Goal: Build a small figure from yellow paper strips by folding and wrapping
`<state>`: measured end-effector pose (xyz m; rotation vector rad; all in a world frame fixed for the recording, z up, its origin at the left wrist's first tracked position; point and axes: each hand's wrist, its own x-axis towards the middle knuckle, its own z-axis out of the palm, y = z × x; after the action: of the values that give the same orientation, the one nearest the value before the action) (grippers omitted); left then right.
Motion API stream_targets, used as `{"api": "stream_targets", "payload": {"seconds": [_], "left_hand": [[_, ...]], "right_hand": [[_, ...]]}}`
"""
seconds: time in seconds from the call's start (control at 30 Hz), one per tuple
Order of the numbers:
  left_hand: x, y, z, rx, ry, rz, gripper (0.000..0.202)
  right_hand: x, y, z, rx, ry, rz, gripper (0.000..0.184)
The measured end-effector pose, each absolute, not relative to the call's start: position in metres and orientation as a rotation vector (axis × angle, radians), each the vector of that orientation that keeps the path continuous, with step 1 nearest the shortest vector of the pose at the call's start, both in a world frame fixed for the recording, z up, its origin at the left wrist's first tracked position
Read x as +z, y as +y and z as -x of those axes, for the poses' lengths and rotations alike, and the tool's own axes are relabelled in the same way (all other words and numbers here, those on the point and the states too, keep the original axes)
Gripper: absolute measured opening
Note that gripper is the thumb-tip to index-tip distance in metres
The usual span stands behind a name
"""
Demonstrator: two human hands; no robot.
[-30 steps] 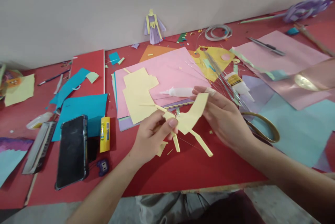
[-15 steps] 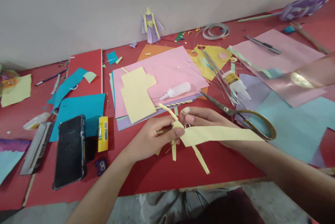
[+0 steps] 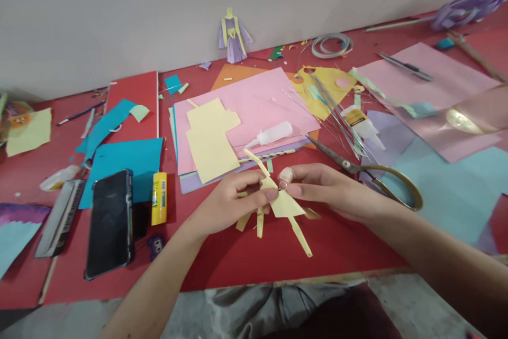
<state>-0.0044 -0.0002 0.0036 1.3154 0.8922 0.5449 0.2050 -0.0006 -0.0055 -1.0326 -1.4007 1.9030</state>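
Observation:
My left hand point(image 3: 242, 197) pinches a pale yellow paper figure point(image 3: 286, 205) between thumb and fingers, above the red table. The figure has a flared skirt-like piece, with thin strips hanging below and one bent strip point(image 3: 257, 161) sticking up. My right hand point(image 3: 329, 188) is closed at the figure's right upper edge, its thumb against the paper; a pale wrap covers one fingertip. A small silver ring point(image 3: 283, 185) shows between the hands. Under the right hand, a blurred yellow paper end point(image 3: 312, 213) peeks out. The fingers hide the figure's middle.
Large scissors point(image 3: 357, 168) lie beyond my right hand. Yellow paper point(image 3: 212, 143) and a white glue bottle point(image 3: 273, 134) rest on pink sheets. A phone point(image 3: 109, 225) and glue stick point(image 3: 159, 199) are at left. A purple paper doll point(image 3: 234, 37) leans on the wall.
The long yellow strip that lay across my right wrist has swung down beneath the right hand, leaving the flared piece in view. My right fingers have come in closer to the figure.

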Motion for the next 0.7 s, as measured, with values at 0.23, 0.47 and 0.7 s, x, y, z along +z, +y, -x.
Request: {"api": "stream_targets", "payload": {"seconds": [0.23, 0.47, 0.7], "left_hand": [[-0.0016, 0.002, 0.0061, 0.605, 0.953, -1.379, 0.023], [-0.0015, 0.0037, 0.0028, 0.554, 1.016, -1.392, 0.022], [-0.0037, 0.0037, 0.0012, 0.6, 1.012, -1.347, 0.023]], "right_hand": [[-0.0073, 0.0007, -0.2053, 2.053, -1.248, 1.017, 0.023], [-0.0094, -0.0008, -0.2005, 1.957, -1.396, 1.033, 0.027], [-0.0023, 0.001, -0.1982, 1.944, -1.411, 0.989, 0.025]]}}
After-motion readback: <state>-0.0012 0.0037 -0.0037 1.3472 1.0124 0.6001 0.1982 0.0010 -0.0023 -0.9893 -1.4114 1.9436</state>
